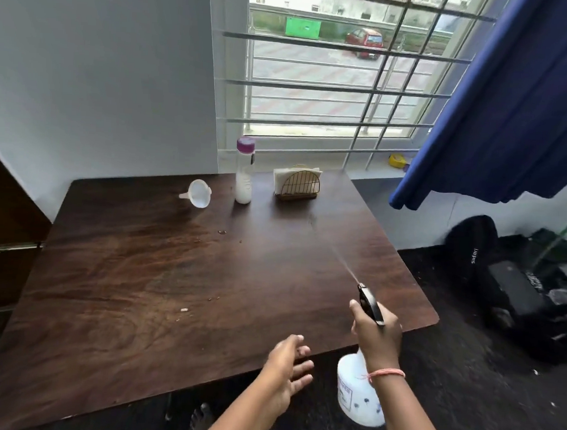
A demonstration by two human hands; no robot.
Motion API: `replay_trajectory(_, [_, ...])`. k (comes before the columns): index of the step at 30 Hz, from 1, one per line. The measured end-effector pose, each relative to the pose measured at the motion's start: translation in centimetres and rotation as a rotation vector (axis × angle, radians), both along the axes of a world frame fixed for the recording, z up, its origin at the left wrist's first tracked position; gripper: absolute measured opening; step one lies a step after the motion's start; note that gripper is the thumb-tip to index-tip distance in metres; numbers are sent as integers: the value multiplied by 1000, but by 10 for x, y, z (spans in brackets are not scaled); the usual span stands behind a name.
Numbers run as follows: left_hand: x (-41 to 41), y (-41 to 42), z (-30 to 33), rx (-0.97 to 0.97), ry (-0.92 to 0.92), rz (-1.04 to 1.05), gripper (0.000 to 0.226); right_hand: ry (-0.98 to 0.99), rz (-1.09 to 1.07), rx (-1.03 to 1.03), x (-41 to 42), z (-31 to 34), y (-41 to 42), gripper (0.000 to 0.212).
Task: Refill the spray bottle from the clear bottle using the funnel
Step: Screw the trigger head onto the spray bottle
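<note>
At the near right corner of the dark wooden desk (180, 268), the right hand (376, 334) has its grip curled round the neck and black trigger head of the white plastic spray bottle (358, 396), whose body hangs below the wrist, off the desk's front edge; a thin jet leaves the nozzle away from the grip, toward the far side. Just left of that grip the left hand (287, 363) hovers with fingers spread and relaxed, holding nothing. Well beyond both, near the window, stands the tall clear bottle with a purple cap (244, 171), a pale liquid filling its lower part, and just beside it, further left, the small white plastic funnel (198, 193) lies on its side. The spray bottle looks light and fairly stiff, likely near empty, so holding it round the body while unscrewing the head should serve best. The funnel is light and tips easily. The clear bottle is smooth, best taken round its middle.
</note>
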State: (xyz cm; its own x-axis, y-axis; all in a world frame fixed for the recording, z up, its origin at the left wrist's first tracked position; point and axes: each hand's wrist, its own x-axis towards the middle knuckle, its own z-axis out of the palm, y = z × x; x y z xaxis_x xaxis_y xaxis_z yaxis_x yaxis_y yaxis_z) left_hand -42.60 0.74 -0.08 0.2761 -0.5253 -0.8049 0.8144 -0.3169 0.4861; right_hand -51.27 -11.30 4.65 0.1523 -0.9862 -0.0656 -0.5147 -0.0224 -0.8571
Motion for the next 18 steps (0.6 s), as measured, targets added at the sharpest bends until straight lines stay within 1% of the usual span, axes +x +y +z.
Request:
replay_trajectory(1, [4,0,2,10,-20,52,27,5,24,1,-6,-5,-1,30])
replay_trajectory(3, [13,-1,6,9,-50,129,23,-51,66,41,-15,-15,-2,27])
replay_trajectory(5, [21,-1,9,-8,-70,194,21,-109,23,44,-21,-23,-2,28])
replay_trajectory(8, [26,-3,14,-34,-99,287,18,-81,-50,22,-27,-28,1,32])
replay_trajectory(9, [28,-3,16,-42,-107,322,17,-58,-20,31,-26,-29,4,32])
replay_trajectory(10, [29,-3,19,-44,-115,357,16,-54,51,50,-26,-31,7,28])
replay_trajectory(12, [31,-3,20,-47,-143,425,16,-64,279,114,-22,-36,18,14])
replay_trajectory(13, [33,-2,21,-49,-165,455,17,-53,407,123,-20,-39,24,14])
replay_trajectory(14, [35,0,22,-50,-194,480,17,-31,520,126,-17,-44,30,20])
replay_trajectory(16, [41,4,24,-49,-255,528,18,-9,655,157,-10,-48,40,34])
replay_trajectory(18, [51,12,26,-39,-320,560,20,-46,722,192,3,-44,47,36])
